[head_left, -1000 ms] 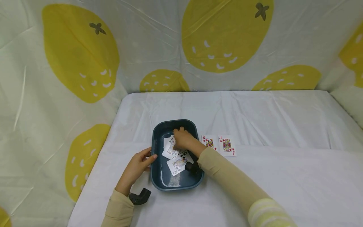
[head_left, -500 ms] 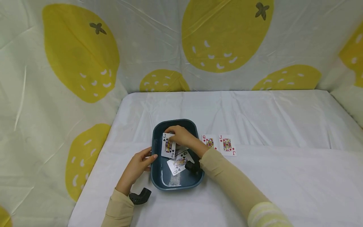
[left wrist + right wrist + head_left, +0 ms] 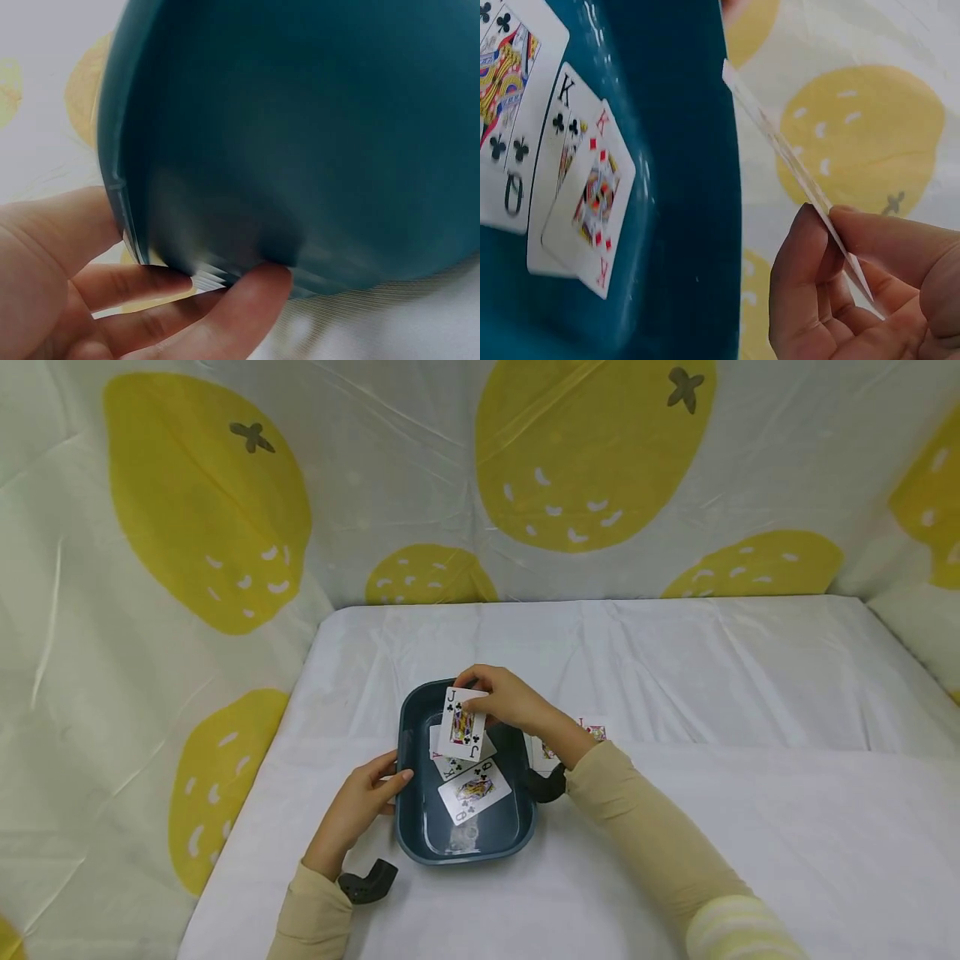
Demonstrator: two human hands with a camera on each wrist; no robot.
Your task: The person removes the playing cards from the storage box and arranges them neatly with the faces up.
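My right hand (image 3: 513, 700) pinches the jack of clubs (image 3: 459, 727) between thumb and fingers, above the far part of the dark blue tray (image 3: 406, 827). In the right wrist view the jack (image 3: 780, 142) is nearly edge-on. The queen of clubs (image 3: 474, 792) lies face up in the tray. Beside it the king of diamonds (image 3: 596, 195) partly covers the king of clubs (image 3: 544, 217). At the tray's left side my left hand (image 3: 362, 810) grips the wall, thumb on the rim and fingers outside; the left wrist view shows those fingers (image 3: 247, 307) against the tray's outer surface.
Right of the tray, a queen of diamonds (image 3: 547, 758) and a jack of diamonds (image 3: 595, 732) lie on the white tablecloth (image 3: 750, 827), partly hidden by my right arm. A lemon-print cloth (image 3: 585, 568) hangs behind and on both sides. Black wrist cameras (image 3: 367, 883) jut from both wrists.
My right hand first reached among the cards, then lifted the jack of clubs and moved it away from me and slightly right, uncovering the cards below. The left hand has stayed on the tray.
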